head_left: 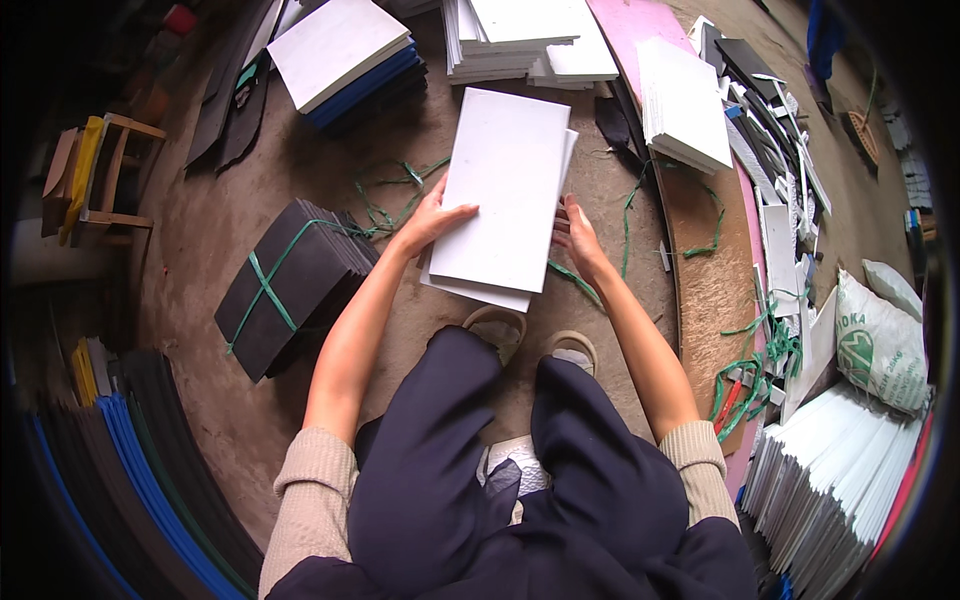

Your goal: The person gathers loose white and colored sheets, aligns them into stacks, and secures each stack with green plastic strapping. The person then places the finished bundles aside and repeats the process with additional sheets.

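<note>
In front of my knees is a small stack of white rectangular sheets (505, 190). The lower sheets sit askew, showing at the right side and near edge. My left hand (430, 222) grips the stack's left edge, thumb on top and its other fingers hidden underneath. Beside the right edge is my right hand (580, 235), fingers stretched and slightly apart; whether they touch the sheets I cannot tell. Left of my left forearm lies a bundle of black sheets (275, 285) tied crosswise with green twine (262, 283).
White sheets top a blue and black stack (340, 50) at the far left. More white stacks (520, 40) stand ahead, another (685, 105) far right. Loose green twine (385, 205) lies on the floor. Offcuts (775, 150), a sack (880, 340) and a red-handled tool (730, 405) are right.
</note>
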The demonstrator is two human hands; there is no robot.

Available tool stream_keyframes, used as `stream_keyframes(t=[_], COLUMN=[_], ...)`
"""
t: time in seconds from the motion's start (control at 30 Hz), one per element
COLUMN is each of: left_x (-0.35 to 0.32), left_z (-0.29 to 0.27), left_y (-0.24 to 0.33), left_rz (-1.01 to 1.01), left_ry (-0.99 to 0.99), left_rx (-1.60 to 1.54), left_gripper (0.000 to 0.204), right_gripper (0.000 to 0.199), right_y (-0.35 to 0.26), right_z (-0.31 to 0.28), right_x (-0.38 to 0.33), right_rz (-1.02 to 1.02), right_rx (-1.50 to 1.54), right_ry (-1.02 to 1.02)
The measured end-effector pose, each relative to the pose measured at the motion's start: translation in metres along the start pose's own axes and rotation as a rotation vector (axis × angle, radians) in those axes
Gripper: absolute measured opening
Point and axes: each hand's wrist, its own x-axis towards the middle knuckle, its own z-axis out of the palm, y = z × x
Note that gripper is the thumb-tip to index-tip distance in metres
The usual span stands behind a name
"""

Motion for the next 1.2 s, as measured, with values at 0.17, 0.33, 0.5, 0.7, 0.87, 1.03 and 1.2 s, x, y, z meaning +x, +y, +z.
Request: stream_keyframes(t=[0.17, 0.33, 0.5, 0.7, 0.87, 1.03, 1.2], left_x=[-0.010, 0.003, 0.028, 0.065, 0.063, 0.120, 0.207], left_z=[-0.034, -0.027, 0.003, 0.050, 0.075, 0.128, 0.204], left_y=[-0.022, -0.032, -0.043, -0.053, -0.047, 0.009, 0.064], left_rz=[-0.070, -0.059, -0.030, 0.064, -0.235, 0.620, 0.432], left_ry=[0.087, 0.034, 0.019, 0.021, 0.295, 0.313, -0.015], left_rx=[0.076, 0.008, -0.035, 0.114, 0.871, 0.942, 0.706], left_gripper=[0.092, 0.093, 0.095, 0.095, 0.079, 0.060, 0.042], right_gripper=[0.048, 0.018, 0.018, 0.028, 0.035, 0.047, 0.040], right_y=[0.057, 0.051, -0.007, -0.054, -0.127, -0.169, -0.165], right_z=[0.004, -0.018, -0.075, -0.086, -0.163, -0.266, -0.280], right_x=[-0.031, -0.013, 0.013, 0.012, 0.013, 0.047, 0.075], right_rz=[-0.252, -0.536, -0.545, -0.359, -0.673, -0.306, -0.154], right_rx=[-1.544, -1.749, -1.700, -1.233, -1.077, -1.007, -0.755], right_ry=[0.107, 0.180, 0.287, 0.564, 0.972, 0.939, 0.765])
